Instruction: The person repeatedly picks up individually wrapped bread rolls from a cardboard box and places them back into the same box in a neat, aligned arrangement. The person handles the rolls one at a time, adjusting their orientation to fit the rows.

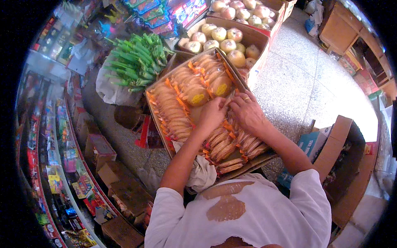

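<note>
A shallow cardboard box (156,119) lies before me, tilted in view, holding rows of round flat biscuits (175,114) in clear wrappers with orange ends. Two wrapped biscuits with yellow labels (198,99) face up near the middle. My left hand (214,111) and my right hand (246,110) meet over the box's right part, fingertips together at a clear wrapper (229,98). The fingers partly hide what they pinch. My right hand wears a ring. A crumpled pale cloth (203,175) hangs at the box's near edge.
Cartons of apples or similar round fruit (228,46) stand beyond the box. Green vegetables (138,60) lie on a white bag at the left. Shelves of packaged goods (66,152) curve along the far left. Open cardboard cartons (333,148) stand at the right, on speckled floor (291,65).
</note>
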### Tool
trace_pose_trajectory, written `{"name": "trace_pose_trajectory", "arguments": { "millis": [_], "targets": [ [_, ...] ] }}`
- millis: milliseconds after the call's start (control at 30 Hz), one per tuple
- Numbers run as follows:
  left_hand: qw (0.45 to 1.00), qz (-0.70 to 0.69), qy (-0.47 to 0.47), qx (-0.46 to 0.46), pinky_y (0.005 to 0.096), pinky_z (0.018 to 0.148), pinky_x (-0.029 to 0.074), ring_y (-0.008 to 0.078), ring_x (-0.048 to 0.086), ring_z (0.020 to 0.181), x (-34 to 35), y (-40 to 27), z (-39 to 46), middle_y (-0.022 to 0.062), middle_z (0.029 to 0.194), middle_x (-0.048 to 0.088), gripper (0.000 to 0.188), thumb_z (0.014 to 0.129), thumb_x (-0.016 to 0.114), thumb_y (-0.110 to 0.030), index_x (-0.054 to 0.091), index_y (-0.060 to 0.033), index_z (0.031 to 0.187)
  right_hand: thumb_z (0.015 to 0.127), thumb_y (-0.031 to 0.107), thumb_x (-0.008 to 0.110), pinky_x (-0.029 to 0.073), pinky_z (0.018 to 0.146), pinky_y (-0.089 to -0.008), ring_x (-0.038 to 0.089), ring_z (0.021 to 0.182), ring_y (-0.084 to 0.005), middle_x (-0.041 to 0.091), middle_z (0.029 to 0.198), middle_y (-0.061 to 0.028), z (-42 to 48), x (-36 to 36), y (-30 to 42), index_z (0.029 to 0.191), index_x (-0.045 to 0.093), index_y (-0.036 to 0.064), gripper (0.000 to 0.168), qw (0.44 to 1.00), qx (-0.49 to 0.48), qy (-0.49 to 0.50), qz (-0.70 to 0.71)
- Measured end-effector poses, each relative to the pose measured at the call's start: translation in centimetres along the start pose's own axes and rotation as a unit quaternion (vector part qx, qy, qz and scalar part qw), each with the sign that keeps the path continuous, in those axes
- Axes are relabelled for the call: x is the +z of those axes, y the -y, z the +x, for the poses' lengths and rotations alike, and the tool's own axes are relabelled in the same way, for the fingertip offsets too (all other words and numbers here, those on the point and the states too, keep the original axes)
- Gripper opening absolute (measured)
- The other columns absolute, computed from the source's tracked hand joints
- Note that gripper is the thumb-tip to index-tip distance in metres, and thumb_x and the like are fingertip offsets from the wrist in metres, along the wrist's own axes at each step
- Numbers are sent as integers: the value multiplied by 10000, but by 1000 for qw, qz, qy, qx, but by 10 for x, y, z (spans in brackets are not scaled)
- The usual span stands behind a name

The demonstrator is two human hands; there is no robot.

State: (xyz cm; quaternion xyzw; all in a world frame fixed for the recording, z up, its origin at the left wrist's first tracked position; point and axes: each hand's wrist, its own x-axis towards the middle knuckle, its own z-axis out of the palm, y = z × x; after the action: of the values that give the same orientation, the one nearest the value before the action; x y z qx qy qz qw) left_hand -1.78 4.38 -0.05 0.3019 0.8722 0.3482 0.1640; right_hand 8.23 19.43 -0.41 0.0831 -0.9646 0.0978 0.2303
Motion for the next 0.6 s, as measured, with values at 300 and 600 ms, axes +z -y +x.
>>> {"name": "trace_pose_trajectory", "arguments": {
  "millis": [300,600],
  "targets": [
    [1000,-14,-22,3,444,796,526,356,693,895,16,14,7,209,971,713,278,913,667,-214,662,-12,1105,867,172,604,379,1098,-482,608,1124,-331,656,1086,-181,-1,1,-3,1153,585,17,327,999,35,-10,33],
    [988,-96,-120,21,439,864,504,368,665,977,8,15,-9,210,1035,686,284,916,668,-166,594,-7,1140,837,187,707,431,1052,-473,588,1131,-385,612,1195,-209,0,-12,6,1463,358,5,739,982,156,-3,109]
  ]
}}
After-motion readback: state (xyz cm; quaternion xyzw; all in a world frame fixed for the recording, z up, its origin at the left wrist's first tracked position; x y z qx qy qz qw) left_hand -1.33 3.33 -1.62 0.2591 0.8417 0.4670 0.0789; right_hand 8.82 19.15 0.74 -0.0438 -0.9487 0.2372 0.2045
